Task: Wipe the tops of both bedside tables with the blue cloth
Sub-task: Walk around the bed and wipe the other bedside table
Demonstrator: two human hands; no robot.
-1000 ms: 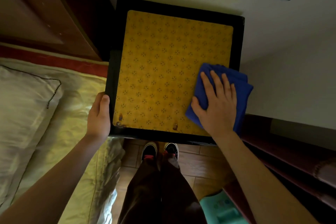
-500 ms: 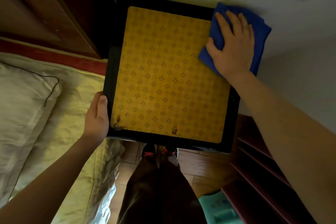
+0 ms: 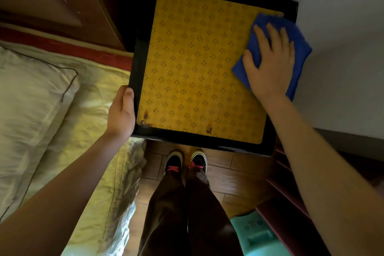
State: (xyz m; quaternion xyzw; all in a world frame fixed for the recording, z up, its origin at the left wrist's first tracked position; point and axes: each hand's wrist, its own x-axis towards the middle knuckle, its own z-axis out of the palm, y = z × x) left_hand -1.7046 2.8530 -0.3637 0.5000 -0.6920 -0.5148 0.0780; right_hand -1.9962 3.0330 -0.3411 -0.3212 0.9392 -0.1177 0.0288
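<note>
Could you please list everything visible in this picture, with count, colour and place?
bedside table: one, black frame, centre, against the wall
patterned mat: one, yellow with dark flower marks, covering the table top
blue cloth: one, blue, at the table's right edge, under the right hand
pillow: one, cream with dark piping, far left
bedsheet: one, pale yellow, left of the table
headboard: one, dark brown, upper left
floor: brown tiles, below the table
shoes: two, black with red laces, on the floor
left hand: one, gripping the table's left edge
right hand: one, flat on the cloth
</note>
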